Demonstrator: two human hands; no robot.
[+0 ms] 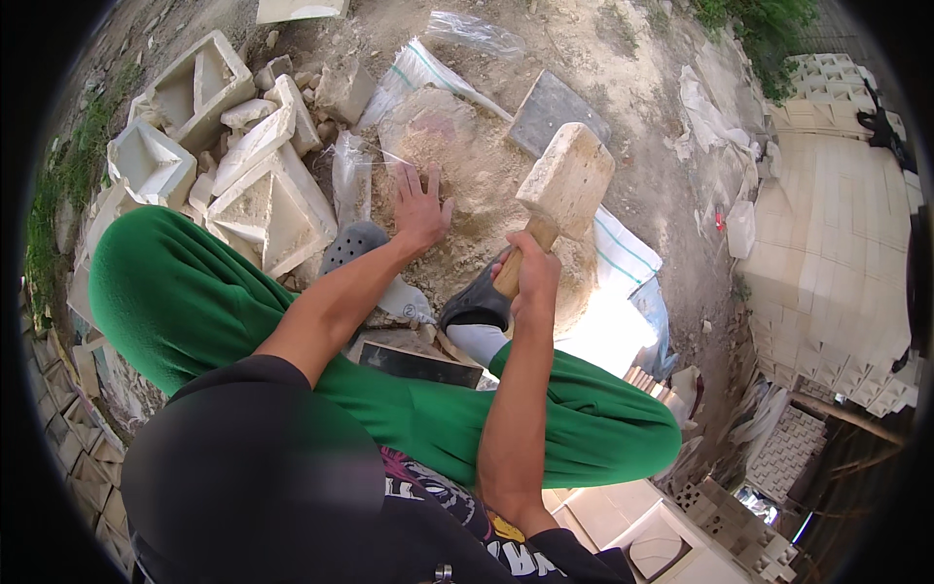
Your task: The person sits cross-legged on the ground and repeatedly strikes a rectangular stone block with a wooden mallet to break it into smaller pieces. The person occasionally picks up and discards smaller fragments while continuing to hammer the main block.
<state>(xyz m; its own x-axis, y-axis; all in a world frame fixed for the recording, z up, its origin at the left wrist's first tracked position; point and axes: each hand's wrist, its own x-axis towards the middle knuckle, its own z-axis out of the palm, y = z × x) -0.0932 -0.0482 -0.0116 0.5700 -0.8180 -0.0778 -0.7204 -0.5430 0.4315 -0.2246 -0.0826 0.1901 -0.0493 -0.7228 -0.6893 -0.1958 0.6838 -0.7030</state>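
Observation:
My right hand (533, 274) is wrapped round the short handle of a wooden mallet (569, 175). The mallet's pale, blocky head is raised above the ground, worn and dusty. Fingers stretched out, my left hand (421, 206) lies over crumbled tan rubble and powder (477, 180). Just beyond its fingertips is a rough, dust-covered lump of stone (423, 122); whether the fingers touch it I cannot tell. White woven sacking (418, 73) spreads out from under the lump. A dark flat slab (557, 109) lies behind the mallet head.
Broken cream-coloured blocks with hollow compartments (272, 209) are heaped on the left. My dark clogs (477, 302) flank the rubble. A woven sack (626, 253) lies at right. Stacked pale blocks (827, 234) stand farther right. Clear plastic (477, 34) lies at the back.

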